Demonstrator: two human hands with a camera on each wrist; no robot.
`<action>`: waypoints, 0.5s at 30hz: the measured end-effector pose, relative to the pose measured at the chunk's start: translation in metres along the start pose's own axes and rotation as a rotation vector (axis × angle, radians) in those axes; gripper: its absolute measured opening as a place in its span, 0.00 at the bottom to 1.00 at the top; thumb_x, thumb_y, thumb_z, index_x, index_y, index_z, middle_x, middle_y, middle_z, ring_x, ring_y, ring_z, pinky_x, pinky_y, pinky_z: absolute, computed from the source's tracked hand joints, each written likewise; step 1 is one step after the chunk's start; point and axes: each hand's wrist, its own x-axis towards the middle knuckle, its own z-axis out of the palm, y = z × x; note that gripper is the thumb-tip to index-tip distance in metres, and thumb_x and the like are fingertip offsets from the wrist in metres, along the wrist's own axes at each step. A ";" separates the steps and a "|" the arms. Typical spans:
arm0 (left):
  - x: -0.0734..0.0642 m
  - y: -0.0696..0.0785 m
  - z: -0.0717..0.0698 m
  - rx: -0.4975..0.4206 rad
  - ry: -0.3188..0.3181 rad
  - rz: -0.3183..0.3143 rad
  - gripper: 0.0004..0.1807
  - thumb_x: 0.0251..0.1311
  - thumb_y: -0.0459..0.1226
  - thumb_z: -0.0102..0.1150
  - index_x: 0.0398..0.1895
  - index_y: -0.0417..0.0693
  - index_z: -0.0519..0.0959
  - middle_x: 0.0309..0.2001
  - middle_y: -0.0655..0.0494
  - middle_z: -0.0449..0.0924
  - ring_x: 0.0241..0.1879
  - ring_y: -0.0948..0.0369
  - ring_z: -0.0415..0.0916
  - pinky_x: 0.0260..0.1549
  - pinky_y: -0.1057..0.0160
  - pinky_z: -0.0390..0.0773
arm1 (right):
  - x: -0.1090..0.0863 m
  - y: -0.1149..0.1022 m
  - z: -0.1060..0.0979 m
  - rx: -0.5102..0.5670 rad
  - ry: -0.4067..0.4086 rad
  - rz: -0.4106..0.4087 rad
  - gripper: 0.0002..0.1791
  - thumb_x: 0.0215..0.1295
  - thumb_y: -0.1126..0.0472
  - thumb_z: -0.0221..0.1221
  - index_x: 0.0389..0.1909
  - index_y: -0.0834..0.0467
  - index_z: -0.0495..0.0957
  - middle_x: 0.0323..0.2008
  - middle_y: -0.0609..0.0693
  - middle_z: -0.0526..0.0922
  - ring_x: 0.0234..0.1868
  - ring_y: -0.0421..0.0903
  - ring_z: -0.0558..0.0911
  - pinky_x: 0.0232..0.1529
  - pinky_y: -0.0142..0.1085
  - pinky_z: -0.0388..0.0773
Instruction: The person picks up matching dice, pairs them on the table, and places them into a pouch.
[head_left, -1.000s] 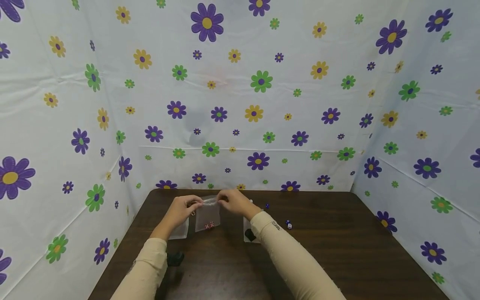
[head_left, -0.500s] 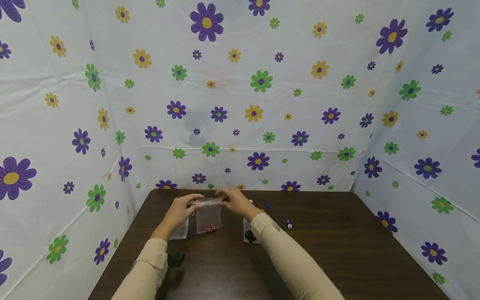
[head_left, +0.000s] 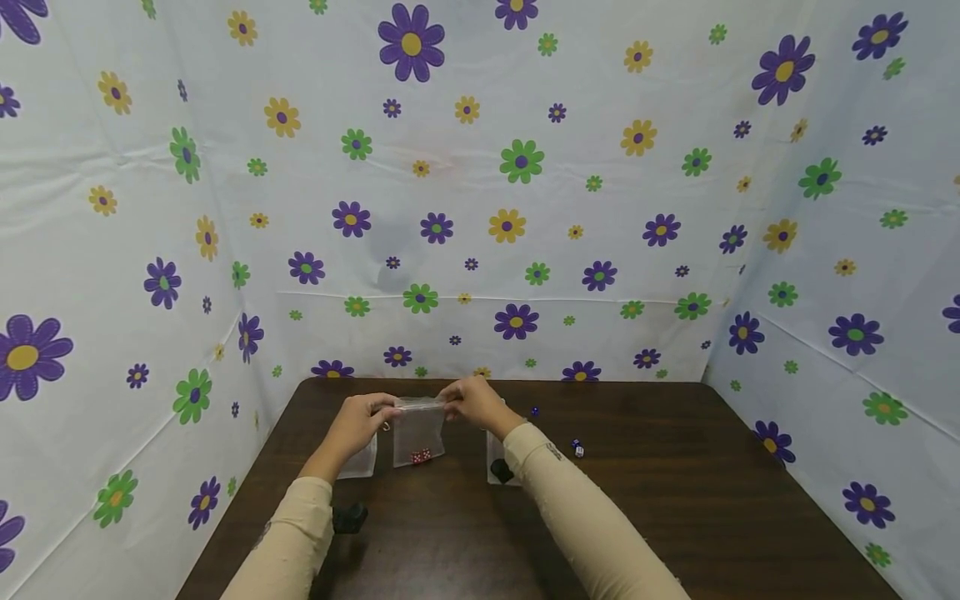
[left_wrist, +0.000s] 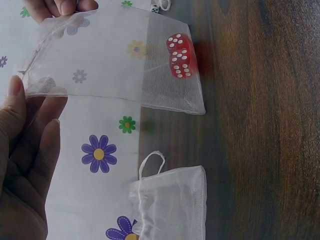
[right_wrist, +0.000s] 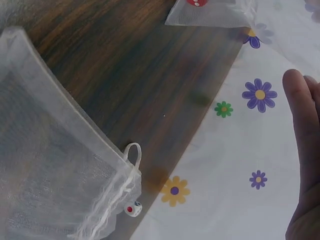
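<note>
A sheer white mesh pouch (head_left: 418, 432) hangs upright by its top edge, with several red dice with white dots (left_wrist: 181, 56) gathered at its bottom. My left hand (head_left: 360, 427) pinches its upper left corner between thumb and fingers. At the upper right corner my right hand (head_left: 477, 403) pinches the mesh, so the mouth is stretched flat between both hands. In the left wrist view the pouch's bottom overlaps the dark table. The right wrist view shows only some fingers (right_wrist: 305, 130) of my right hand, at the edge.
On the brown table (head_left: 637, 517), a second mesh pouch (left_wrist: 175, 205) lies to the left. A third pouch (right_wrist: 55, 145) lies to the right, partly under my right forearm, with a white die (right_wrist: 133, 209) by its mouth. Blue dice (head_left: 535, 412) and a white die (head_left: 579, 452) lie farther right.
The pouch has shifted slightly right and its mouth is stretched wider as my hands moved a little apart. The red dice have come close together at the bottom.
</note>
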 end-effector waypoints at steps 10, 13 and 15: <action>-0.002 -0.001 -0.001 -0.014 -0.021 -0.038 0.07 0.70 0.35 0.61 0.43 0.45 0.87 0.33 0.53 0.87 0.33 0.52 0.83 0.34 0.56 0.80 | -0.002 0.003 -0.004 0.047 -0.026 0.042 0.08 0.66 0.72 0.64 0.44 0.66 0.86 0.39 0.57 0.89 0.33 0.49 0.89 0.35 0.36 0.84; -0.003 -0.001 -0.002 -0.019 -0.021 -0.037 0.06 0.70 0.35 0.61 0.42 0.46 0.87 0.32 0.55 0.87 0.35 0.49 0.84 0.35 0.55 0.81 | -0.003 0.005 -0.005 0.035 -0.024 0.050 0.08 0.66 0.70 0.64 0.44 0.65 0.86 0.39 0.56 0.89 0.33 0.47 0.89 0.36 0.37 0.84; -0.003 -0.002 -0.002 -0.021 -0.017 -0.036 0.07 0.70 0.35 0.60 0.41 0.47 0.87 0.31 0.57 0.87 0.35 0.50 0.84 0.36 0.55 0.81 | -0.004 0.005 -0.005 0.025 -0.024 0.054 0.08 0.66 0.70 0.64 0.44 0.65 0.86 0.39 0.55 0.89 0.33 0.48 0.89 0.37 0.37 0.84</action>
